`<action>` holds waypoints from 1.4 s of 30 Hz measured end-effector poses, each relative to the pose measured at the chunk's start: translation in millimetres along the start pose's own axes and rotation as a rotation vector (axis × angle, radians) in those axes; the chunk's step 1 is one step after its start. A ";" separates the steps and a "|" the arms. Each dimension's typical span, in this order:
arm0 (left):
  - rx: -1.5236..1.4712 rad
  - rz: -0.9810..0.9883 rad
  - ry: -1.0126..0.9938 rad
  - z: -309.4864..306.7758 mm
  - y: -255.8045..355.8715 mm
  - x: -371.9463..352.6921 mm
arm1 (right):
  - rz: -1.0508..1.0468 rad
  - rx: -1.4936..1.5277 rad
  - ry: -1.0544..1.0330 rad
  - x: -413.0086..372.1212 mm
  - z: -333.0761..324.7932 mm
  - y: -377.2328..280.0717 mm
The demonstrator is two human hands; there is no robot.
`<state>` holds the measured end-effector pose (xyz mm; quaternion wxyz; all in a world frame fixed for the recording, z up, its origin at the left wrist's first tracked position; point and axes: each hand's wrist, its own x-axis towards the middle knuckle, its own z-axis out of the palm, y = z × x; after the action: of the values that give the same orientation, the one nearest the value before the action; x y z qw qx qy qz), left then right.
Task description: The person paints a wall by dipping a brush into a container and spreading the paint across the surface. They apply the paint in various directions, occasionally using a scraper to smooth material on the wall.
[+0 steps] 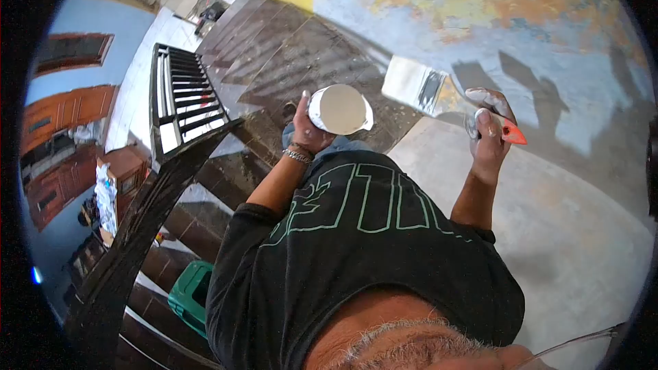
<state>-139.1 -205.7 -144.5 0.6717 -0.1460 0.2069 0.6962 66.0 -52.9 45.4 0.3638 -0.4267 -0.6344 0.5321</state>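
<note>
A small white cup [340, 109] is held up in the left hand [308, 130], and its pale, round inside is turned toward the camera. The fingers of this hand are curled closely around the cup's side from below and behind, so only the thumb and part of the palm are seen. A metal bracelet [298, 156] is worn on that wrist. A wide paintbrush [415, 83] is gripped in the right hand [490, 140]. The fingers are wrapped tightly around the orange handle [513, 134], and the thumb is laid along it. The whitish bristles are pointed up and to the left, toward the cup, but are kept apart from it. Whether the bristles touch the wall [548, 34] cannot be told. The wall behind the brush is covered with worn, patchy blue and yellow paint. A black shirt [370, 247] with green outlined letters is seen below the hands. To the left, dark stairs [274, 55] and a dark railing [137, 226] are seen, with a green bin [192, 292] lower down, well apart from the hands. A grey floor [582, 233] is seen on the right.
</note>
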 end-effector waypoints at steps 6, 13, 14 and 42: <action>0.082 0.005 -0.044 -3.6 -0.4 5.2 | -0.094 -0.028 -0.291 2.7 23.0 -0.7; 0.045 -0.022 -0.054 -1.4 -1.7 5.0 | -0.245 -0.221 -0.547 15.3 51.0 11.7; 0.045 -0.020 -0.054 0.0 -2.1 4.3 | -0.262 -0.242 -0.573 15.5 55.1 14.6; 0.130 -0.005 0.006 15.0 -8.8 13.1 | -0.440 -0.321 -0.820 17.7 18.2 -17.3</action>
<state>-129.9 -186.8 -138.5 0.6808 -0.1044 0.2535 0.6792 40.1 -44.4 59.5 0.1175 -0.0884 -0.8744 0.4624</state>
